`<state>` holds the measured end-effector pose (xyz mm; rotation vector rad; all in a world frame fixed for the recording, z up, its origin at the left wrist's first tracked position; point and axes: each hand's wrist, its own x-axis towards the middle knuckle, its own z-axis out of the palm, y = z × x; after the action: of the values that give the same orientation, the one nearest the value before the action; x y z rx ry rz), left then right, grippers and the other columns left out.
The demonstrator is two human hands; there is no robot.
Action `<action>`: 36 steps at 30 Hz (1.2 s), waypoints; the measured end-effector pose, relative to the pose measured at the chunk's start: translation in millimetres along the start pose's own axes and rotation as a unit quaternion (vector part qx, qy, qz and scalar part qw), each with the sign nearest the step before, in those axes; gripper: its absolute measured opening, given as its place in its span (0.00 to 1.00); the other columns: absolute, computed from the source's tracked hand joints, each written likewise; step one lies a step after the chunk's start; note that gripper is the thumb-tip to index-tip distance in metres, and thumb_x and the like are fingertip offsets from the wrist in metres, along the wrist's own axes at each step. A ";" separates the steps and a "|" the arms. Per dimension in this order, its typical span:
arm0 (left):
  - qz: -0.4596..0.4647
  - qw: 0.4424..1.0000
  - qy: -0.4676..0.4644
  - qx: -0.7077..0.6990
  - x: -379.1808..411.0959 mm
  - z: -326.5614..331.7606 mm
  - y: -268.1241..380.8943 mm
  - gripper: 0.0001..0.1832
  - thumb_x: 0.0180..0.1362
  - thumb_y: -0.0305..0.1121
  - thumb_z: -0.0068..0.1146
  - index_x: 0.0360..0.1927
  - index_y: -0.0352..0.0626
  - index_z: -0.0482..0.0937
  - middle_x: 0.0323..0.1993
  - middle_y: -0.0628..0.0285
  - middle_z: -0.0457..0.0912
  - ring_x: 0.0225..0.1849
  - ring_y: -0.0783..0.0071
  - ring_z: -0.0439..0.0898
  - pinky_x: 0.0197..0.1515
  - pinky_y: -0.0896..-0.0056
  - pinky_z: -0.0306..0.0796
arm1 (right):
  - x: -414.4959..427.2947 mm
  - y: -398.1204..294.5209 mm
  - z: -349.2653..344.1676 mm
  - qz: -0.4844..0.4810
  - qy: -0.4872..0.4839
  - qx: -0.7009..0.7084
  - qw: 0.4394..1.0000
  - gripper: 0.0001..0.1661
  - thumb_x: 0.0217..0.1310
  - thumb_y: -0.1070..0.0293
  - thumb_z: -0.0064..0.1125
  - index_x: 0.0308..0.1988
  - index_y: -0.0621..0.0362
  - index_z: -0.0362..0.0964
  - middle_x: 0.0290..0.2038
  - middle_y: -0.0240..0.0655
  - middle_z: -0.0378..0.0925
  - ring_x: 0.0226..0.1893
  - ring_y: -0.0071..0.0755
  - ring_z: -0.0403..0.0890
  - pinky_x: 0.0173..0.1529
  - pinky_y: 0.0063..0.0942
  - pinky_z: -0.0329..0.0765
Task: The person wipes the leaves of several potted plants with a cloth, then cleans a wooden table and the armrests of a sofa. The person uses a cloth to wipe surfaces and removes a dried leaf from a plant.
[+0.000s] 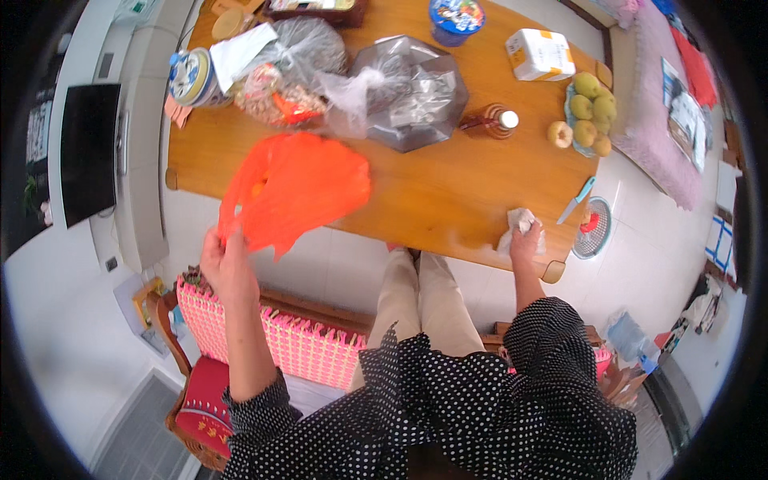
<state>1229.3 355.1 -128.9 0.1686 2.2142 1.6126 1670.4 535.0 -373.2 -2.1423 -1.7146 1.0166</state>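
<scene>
My left hand (230, 264) grips the gathered handles of a red plastic bag (306, 180) at the table's near left edge. Orange shapes show dimly through the bag's thin film. Far to the right, my right hand (526, 241) presses a crumpled whitish tissue or cloth (519, 222) on the wooden table (420, 210), close to its near right corner. A knife with a turquoise handle (577, 200) lies just beyond that hand, near the table's right edge.
Clear plastic bags (300, 48), a dark octagonal tray (444, 114) and a blue-and-white jar (195, 78) stand across the far left and middle. A brown bottle (495, 121), tissue pack (540, 55), blue tub (456, 21) and green-yellow fruit (594, 108) are farther right. A basket (594, 231) sits below.
</scene>
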 end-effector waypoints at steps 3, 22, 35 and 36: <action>0.005 0.999 0.019 -0.027 -20.1 -1.8 11.0 0.03 0.55 0.22 0.48 0.32 0.37 0.74 0.26 0.68 0.73 0.28 0.85 0.69 0.33 0.85 0.62 | 16.9 14.4 35.5 -0.003 0.119 -0.048 0.992 0.29 0.49 0.74 0.56 0.53 0.62 0.60 0.52 0.50 0.65 0.55 0.51 0.64 0.59 0.39 0.62; -0.052 0.981 0.165 -0.089 -127.2 -160.8 24.9 0.01 0.54 0.21 0.49 0.30 0.36 0.72 0.30 0.59 0.79 0.30 0.79 0.74 0.37 0.80 0.67 | -39.0 -162.3 149.4 -0.217 -0.146 -0.173 0.950 0.38 0.49 0.66 0.57 0.61 0.48 0.55 0.56 0.51 0.59 0.55 0.56 0.64 0.57 0.43 0.65; -0.198 0.952 0.212 -0.098 -38.6 -285.9 -38.7 0.03 0.52 0.19 0.49 0.30 0.36 0.72 0.25 0.63 0.76 0.23 0.83 0.71 0.27 0.85 0.64 | -74.0 -234.6 239.7 0.003 -0.002 -0.228 0.974 0.40 0.56 0.55 0.51 0.64 0.51 0.47 0.54 0.55 0.61 0.50 0.57 0.69 0.52 0.45 0.68; -0.190 0.951 0.199 -0.140 -28.4 -291.0 -35.4 0.03 0.52 0.19 0.50 0.31 0.36 0.72 0.23 0.65 0.75 0.21 0.86 0.69 0.23 0.88 0.61 | -79.3 -248.5 251.9 -0.007 0.001 -0.235 0.972 0.40 0.56 0.54 0.51 0.64 0.51 0.48 0.54 0.55 0.62 0.50 0.57 0.69 0.52 0.45 0.68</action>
<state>1149.0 76.1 -80.0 -0.6764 2.0786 1.8208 1313.4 474.0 -390.4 -2.3889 -2.1366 0.6446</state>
